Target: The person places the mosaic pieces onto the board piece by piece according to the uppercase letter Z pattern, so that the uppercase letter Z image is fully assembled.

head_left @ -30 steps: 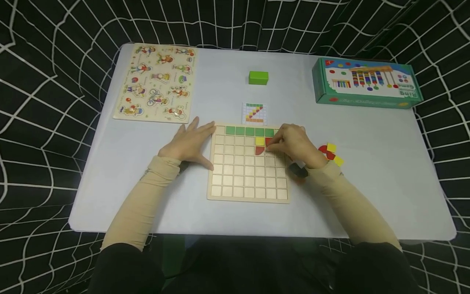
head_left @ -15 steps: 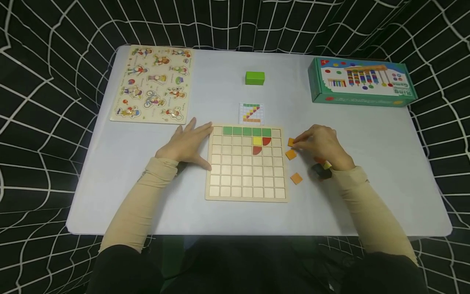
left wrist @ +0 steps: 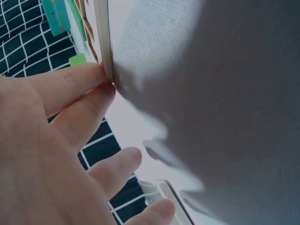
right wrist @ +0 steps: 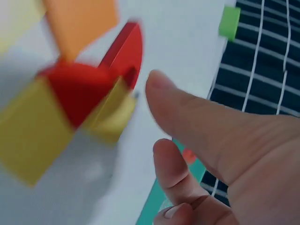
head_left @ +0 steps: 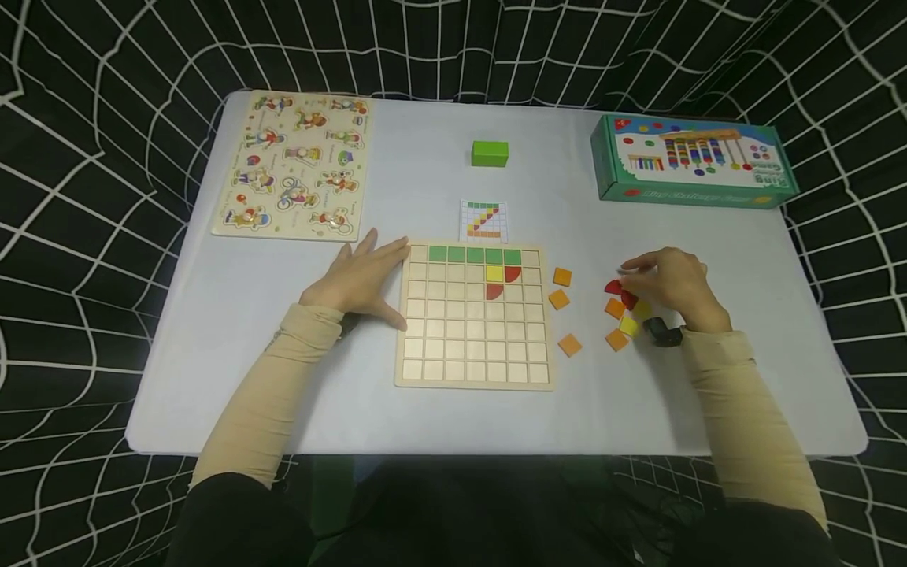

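My left hand [head_left: 350,279] lies with spread fingers against the left edge of a wooden grid board [head_left: 453,346]; fingertips [left wrist: 101,77] touch its rim in the left wrist view. Green squares [head_left: 475,255] line the board's top row. Below them sit a yellow square [head_left: 494,273] and two red quarter-circles, one being the lower red quarter-circle [head_left: 494,291]. To the board's right, my right hand [head_left: 673,283] hovers over a small pile of red [head_left: 613,287], yellow [head_left: 628,325] and orange pieces [head_left: 616,340]. Its thumb [right wrist: 161,96] and finger are apart, holding nothing. It partly hides another yellow piece.
Loose orange squares [head_left: 563,276] lie between board and pile. A pattern card [head_left: 484,221] is just above the board, with a green block [head_left: 490,153] farther back. A picture puzzle [head_left: 294,165] lies back left; a green toy box [head_left: 694,161] stands back right.
My right hand has left the red quarter-circle on the board, passed an orange square beside it, and moved right to the pile. The left hand has stayed at the board's edge.
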`<state>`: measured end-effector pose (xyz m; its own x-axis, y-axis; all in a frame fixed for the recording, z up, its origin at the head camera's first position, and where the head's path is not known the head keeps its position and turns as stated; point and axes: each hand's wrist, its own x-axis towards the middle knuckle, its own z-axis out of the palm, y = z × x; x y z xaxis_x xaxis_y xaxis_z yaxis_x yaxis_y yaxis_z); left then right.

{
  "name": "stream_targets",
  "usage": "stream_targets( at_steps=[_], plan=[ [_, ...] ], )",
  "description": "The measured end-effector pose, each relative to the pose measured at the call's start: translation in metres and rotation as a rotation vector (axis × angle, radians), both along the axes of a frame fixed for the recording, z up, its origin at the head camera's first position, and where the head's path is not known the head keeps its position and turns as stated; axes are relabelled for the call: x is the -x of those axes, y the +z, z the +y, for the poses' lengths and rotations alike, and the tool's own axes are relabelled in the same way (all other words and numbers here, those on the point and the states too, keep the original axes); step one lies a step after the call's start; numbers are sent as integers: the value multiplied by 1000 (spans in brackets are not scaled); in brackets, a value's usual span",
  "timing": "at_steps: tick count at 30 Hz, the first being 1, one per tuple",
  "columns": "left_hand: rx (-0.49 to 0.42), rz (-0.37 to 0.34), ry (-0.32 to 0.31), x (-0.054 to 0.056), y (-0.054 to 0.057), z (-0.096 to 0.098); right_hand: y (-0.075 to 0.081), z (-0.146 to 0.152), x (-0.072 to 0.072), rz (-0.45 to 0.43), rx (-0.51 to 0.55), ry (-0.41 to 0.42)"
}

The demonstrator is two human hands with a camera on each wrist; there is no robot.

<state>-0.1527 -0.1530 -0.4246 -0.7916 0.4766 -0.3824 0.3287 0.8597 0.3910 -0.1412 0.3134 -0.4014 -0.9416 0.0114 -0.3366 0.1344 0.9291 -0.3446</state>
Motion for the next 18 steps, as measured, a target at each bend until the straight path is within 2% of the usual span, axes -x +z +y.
stream_targets(
  at_steps=[6,11,18],
  plan=[
    [-11,-12,9,-1,-1,0,-6,18,-2,-71,-22,-46],
    [-8,-15,13,0,-3,-1,-7,19,-3,-62,-16,-69],
    [-6,-8,4,0,-2,-1,10,12,4,-80,29,-70]
  ],
)
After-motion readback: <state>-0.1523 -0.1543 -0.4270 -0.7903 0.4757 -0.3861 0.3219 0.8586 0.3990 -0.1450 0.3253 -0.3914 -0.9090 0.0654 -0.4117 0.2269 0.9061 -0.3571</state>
